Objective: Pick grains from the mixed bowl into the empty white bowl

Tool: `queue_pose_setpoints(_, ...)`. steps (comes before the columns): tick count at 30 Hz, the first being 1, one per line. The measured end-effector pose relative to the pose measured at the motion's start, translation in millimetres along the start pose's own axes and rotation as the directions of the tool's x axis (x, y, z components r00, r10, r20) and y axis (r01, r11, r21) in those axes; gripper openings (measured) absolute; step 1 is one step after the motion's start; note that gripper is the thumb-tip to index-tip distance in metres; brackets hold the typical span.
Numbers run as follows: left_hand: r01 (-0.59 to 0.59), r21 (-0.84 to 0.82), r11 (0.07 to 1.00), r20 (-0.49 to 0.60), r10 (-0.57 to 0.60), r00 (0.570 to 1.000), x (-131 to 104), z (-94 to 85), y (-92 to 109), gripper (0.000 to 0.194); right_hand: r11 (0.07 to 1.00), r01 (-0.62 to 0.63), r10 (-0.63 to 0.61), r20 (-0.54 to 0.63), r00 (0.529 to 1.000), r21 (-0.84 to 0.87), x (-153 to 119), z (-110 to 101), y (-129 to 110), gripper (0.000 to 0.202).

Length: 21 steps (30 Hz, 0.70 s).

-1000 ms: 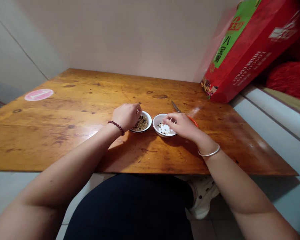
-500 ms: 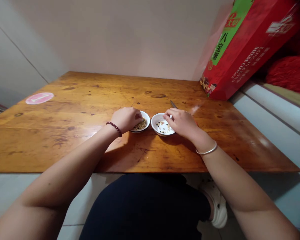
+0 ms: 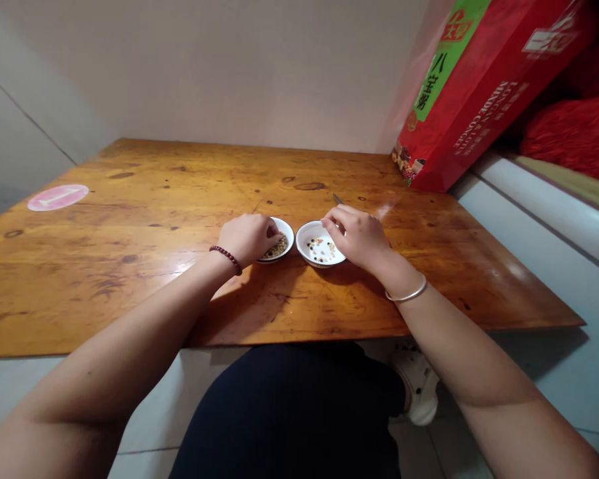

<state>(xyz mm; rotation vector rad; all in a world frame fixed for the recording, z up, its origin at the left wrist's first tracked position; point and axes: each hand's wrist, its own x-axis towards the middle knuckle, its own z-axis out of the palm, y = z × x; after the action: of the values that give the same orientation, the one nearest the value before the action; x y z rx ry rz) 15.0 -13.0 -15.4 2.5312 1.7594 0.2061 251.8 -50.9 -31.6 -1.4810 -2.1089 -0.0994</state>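
Two small white bowls stand side by side on the wooden table. In the left bowl (image 3: 288,234) lie many tan beans (image 3: 278,249) with a few dark ones among them. My left hand (image 3: 247,238) rests over its left side, thumb and fingers drawn together at the beans; whatever they pinch is hidden. A scattering of pale, orange and black beans (image 3: 320,249) covers part of the floor of the right bowl (image 3: 304,235). Above its right rim my right hand (image 3: 359,238) is curled, thumb and fingertips close together. I cannot see what it holds.
Behind the right hand a dark pointed thing (image 3: 337,199) lies partly hidden on the table (image 3: 204,179). A red gift box (image 3: 474,100) stands at the back right by the wall. A pink oval sticker (image 3: 58,197) marks the table's left side.
The view has shifted slightly, so the table and box sit a little further left. My right hand's fingers have drawn closer together over the bowl's rim; my left hand stays at the beans.
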Motion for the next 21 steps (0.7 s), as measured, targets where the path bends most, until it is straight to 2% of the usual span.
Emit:
queue_pose_setpoints(6,-0.014,0.019,1.0,0.017,0.013,1.0,-1,0.0,0,0.016,0.997,-0.026,0.029,-0.046,0.999,0.071,1,-2,2,0.028)
queue_pose_setpoints(9,-0.02,-0.008,1.0,0.003,0.02,1.0,-2,-1.8,0,0.016,0.965,-0.063,0.084,-0.071,0.994,0.256,4,-1,6,0.029)
queue_pose_setpoints(12,-0.005,-0.046,0.999,0.0,0.005,1.0,-3,-4.0,1,0.014,0.817,-0.187,0.222,0.003,0.975,0.545,9,1,11,0.036)
queue_pose_setpoints(14,0.019,-0.066,0.998,-0.009,-0.02,1.0,-2,-3.7,0,0.014,0.7,-0.258,0.294,0.059,0.954,0.666,13,2,15,0.043)
queue_pose_setpoints(18,0.029,-0.17,0.985,-0.082,-0.044,0.996,3,1.4,-4,0.014,0.57,-0.308,0.384,0.085,0.92,0.762,17,2,19,0.051)
queue_pose_setpoints(21,-0.028,-0.334,0.942,-0.135,-0.018,0.991,6,3.7,-2,0.009,0.552,-0.289,0.405,0.052,0.913,0.782,17,3,17,0.054)
